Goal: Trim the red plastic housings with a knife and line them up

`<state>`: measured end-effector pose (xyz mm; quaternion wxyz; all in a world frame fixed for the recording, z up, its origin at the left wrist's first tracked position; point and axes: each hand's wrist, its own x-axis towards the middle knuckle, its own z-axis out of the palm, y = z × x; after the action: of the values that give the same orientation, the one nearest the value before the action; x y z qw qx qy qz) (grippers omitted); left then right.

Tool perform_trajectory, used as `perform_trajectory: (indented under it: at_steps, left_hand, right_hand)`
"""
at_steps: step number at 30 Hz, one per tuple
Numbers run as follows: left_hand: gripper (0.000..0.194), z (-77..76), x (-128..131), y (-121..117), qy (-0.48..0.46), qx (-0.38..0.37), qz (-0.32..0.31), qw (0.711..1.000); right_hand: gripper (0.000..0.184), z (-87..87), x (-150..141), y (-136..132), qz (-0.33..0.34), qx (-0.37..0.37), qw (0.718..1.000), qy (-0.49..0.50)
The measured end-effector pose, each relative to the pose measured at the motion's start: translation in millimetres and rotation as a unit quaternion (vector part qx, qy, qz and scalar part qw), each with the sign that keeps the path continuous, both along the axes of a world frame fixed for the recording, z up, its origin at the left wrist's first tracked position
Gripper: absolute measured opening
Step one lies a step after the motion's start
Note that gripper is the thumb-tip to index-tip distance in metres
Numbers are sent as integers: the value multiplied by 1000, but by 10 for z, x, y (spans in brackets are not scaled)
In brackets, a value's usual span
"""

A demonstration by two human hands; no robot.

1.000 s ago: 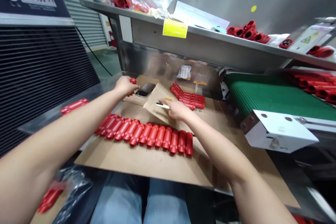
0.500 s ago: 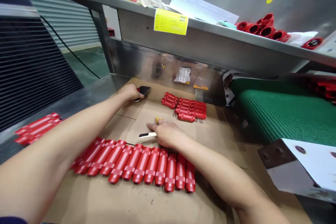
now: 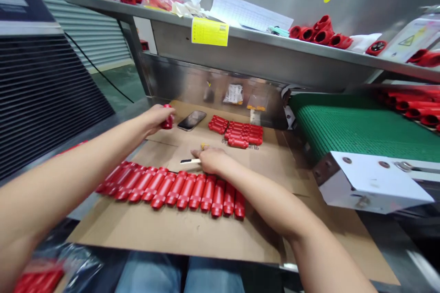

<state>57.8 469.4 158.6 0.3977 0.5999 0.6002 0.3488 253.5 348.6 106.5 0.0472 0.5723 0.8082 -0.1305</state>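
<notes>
My left hand [image 3: 156, 118] grips a short red ribbed cylinder [image 3: 167, 117] above the cardboard sheet [image 3: 165, 233], just left of a black smartphone [image 3: 191, 120] lying on the sheet. My right hand [image 3: 211, 160] rests on the cardboard, shut over a white-handled cutter [image 3: 189, 161] whose tip sticks out to the left. A small yellow item [image 3: 205, 145] sits at its fingertips. Below that hand lies a long row of red ribbed handles [image 3: 170, 190]. A tight cluster of similar red pieces [image 3: 237, 132] lies beyond it.
A steel shelf [image 3: 240, 36] above holds red rubber parts, a plastic bag and papers. A green conveyor belt [image 3: 357, 130] with a white bracket runs along the right. A black louvred machine [image 3: 41, 100] stands left. A bag of red pieces lies low left.
My left hand has moved back from the phone, which now shows fully, and the red cylinder shows in its grip. My right hand has shifted little. The view has tilted slightly.
</notes>
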Motion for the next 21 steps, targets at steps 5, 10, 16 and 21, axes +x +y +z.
perform_trajectory:
  at_steps: [5,10,16,21]
  left_hand:
    - [33,-27,-585,-1647,-191,-65,-40,979]
    - [89,-609,-729,-3467,-445,-186,1,876]
    - [67,-1286,-616,-4383,-499,-254,96,823]
    - [53,-1472,-560,-4513,-481,-226,108,840]
  right_hand:
    - [31,538,149,-475,2,115,990,76]
    - [61,610,385,-1796,100,196,873,436]
    - [18,-225,196,-3136,81,59,847,522]
    - [43,-752,-75,-3576,32,107,824,556]
